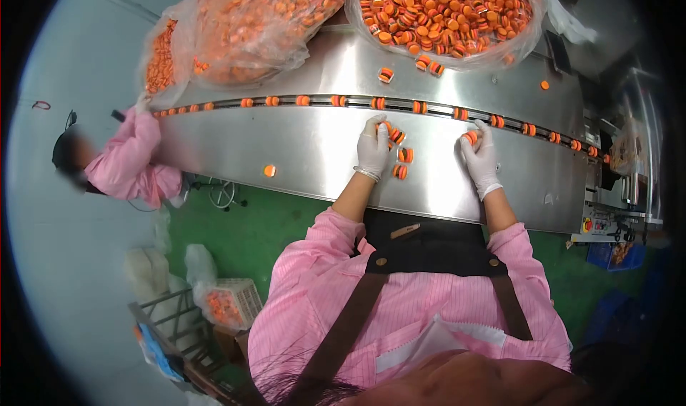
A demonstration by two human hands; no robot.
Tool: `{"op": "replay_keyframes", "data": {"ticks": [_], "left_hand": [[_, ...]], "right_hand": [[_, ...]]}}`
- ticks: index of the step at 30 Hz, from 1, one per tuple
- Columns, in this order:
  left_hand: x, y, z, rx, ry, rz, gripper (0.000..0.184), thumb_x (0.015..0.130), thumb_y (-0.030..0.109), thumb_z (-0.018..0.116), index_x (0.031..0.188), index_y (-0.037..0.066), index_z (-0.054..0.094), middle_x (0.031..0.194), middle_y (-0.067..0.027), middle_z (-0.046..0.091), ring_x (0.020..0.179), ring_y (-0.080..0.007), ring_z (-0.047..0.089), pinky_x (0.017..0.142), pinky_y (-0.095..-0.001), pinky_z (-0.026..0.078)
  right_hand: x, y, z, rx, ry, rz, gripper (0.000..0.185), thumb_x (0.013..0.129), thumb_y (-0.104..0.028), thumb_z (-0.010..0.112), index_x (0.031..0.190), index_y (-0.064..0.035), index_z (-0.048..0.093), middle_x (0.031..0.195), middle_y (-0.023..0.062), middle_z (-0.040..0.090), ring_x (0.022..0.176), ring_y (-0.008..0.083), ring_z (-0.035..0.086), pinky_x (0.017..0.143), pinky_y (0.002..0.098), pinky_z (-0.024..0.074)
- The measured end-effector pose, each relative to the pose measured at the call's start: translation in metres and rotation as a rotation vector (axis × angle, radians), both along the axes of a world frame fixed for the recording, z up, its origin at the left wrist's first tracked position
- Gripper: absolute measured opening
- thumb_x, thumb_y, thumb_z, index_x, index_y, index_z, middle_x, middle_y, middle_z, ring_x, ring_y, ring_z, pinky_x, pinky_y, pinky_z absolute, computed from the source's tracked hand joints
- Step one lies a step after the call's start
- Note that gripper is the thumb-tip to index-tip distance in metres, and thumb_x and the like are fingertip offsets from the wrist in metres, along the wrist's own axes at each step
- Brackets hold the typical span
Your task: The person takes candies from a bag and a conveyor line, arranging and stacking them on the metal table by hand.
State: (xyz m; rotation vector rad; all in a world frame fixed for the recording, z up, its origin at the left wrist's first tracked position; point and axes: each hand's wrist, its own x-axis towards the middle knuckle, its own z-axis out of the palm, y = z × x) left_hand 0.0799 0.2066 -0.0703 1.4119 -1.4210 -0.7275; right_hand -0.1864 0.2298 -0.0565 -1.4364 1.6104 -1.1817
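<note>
My left hand [372, 149], in a white glove, curls at the near side of the conveyor track with its fingers closed on a burger-shaped candy, partly hidden. More burger-shaped candies [405, 154] in orange, dark and green layers lie on the steel table just right of it. Farther right, my gloved right hand [483, 159] pinches another burger-shaped candy [469, 137] between thumb and fingers, close to the track. A single row of these candies [378, 103] stands spaced along the narrow conveyor [400, 107] beyond both hands.
A large clear bag [446, 13] heaped with candies stands open behind the conveyor. Bulging plastic bags [243, 34] lie to its left. Loose candies [386, 74] dot the steel table [314, 149]. A co-worker [128, 156] in pink reaches to the conveyor's left end. Machinery [629, 156] stands right.
</note>
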Motion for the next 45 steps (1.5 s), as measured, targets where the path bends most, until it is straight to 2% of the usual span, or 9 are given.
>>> {"op": "replay_keyframes", "data": {"ticks": [6,11,15,21,28,33,38,42,45], "left_hand": [[-0.022,0.009,0.026,0.031,-0.023,-0.120,0.025,0.098,0.019,0.047,0.114,0.002,0.057,0.079,-0.0145,0.063,0.069,-0.0282,0.063,0.068,-0.0399,0.050],[-0.020,0.006,0.009,0.060,-0.045,-0.182,0.028,0.099,0.019,0.045,0.118,0.001,0.055,0.084,-0.0153,0.063,0.070,-0.0254,0.063,0.068,-0.0370,0.051],[-0.029,0.000,-0.011,0.223,0.129,-0.156,0.030,0.099,0.028,0.044,0.115,0.006,0.057,0.090,-0.0191,0.064,0.077,-0.0330,0.064,0.074,-0.0423,0.051],[-0.009,-0.007,0.029,0.130,-0.035,-0.141,0.028,0.097,0.025,0.048,0.115,0.005,0.057,0.083,-0.0175,0.063,0.080,-0.0359,0.063,0.074,-0.0447,0.049],[0.029,-0.025,0.004,-0.122,0.394,0.214,0.019,0.095,0.012,0.055,0.110,0.001,0.058,0.092,-0.0099,0.062,0.087,-0.0193,0.059,0.083,-0.0306,0.047],[0.119,-0.061,0.072,-0.112,0.345,0.430,0.022,0.096,0.012,0.053,0.116,0.004,0.059,0.100,-0.0030,0.062,0.090,-0.0101,0.056,0.083,-0.0238,0.045],[0.219,-0.114,0.043,-0.066,-0.542,0.602,0.031,0.085,0.011,0.050,0.105,-0.001,0.070,0.093,-0.0196,0.067,0.086,-0.0256,0.064,0.084,-0.0320,0.050],[0.208,-0.126,0.060,0.621,-0.008,0.332,0.019,0.085,0.012,0.054,0.093,0.004,0.069,0.075,-0.0144,0.067,0.054,-0.0211,0.060,0.057,-0.0348,0.049],[0.203,-0.135,0.053,0.468,-0.497,0.354,0.019,0.084,0.020,0.059,0.083,0.002,0.066,0.073,-0.0106,0.066,0.056,-0.0212,0.062,0.059,-0.0362,0.049]], "right_hand": [[0.006,0.006,0.005,-0.079,0.166,0.081,0.055,0.083,-0.021,0.069,0.129,0.0015,0.050,0.093,0.0079,0.065,0.065,0.0115,0.052,0.066,0.0266,0.0476],[-0.002,0.004,-0.015,-0.030,-0.049,0.082,0.046,0.086,-0.013,0.066,0.126,0.0035,0.050,0.086,0.0043,0.060,0.071,0.0093,0.056,0.068,0.0232,0.0472],[-0.015,-0.003,-0.019,-0.096,0.139,0.175,0.047,0.090,-0.005,0.062,0.132,0.0039,0.043,0.111,0.0080,0.055,0.101,0.0146,0.055,0.092,0.0278,0.0445],[0.017,-0.009,0.010,0.005,-0.320,0.164,0.045,0.090,-0.005,0.063,0.131,0.0012,0.045,0.103,0.0047,0.055,0.090,0.0114,0.056,0.083,0.0252,0.0475],[0.021,-0.012,0.002,-0.007,-0.232,0.121,0.042,0.088,-0.005,0.063,0.127,0.0032,0.048,0.104,0.0066,0.057,0.090,0.0109,0.056,0.082,0.0240,0.0473],[0.020,-0.014,-0.002,-0.014,-0.150,0.121,0.044,0.088,-0.008,0.065,0.127,0.0058,0.049,0.105,0.0091,0.060,0.090,0.0123,0.058,0.083,0.0249,0.0480],[0.017,-0.022,-0.028,-0.104,-0.131,0.126,0.041,0.088,-0.009,0.065,0.124,0.0057,0.051,0.114,0.0136,0.059,0.098,0.0177,0.060,0.088,0.0281,0.0480],[0.018,-0.021,-0.022,-0.090,-0.084,0.111,0.040,0.088,-0.011,0.066,0.122,0.0055,0.053,0.113,0.0155,0.061,0.098,0.0198,0.062,0.089,0.0294,0.0480],[0.019,-0.020,-0.016,-0.060,-0.066,0.100,0.041,0.088,-0.013,0.066,0.122,0.0056,0.054,0.113,0.0164,0.063,0.100,0.0203,0.062,0.089,0.0294,0.0482]]}}
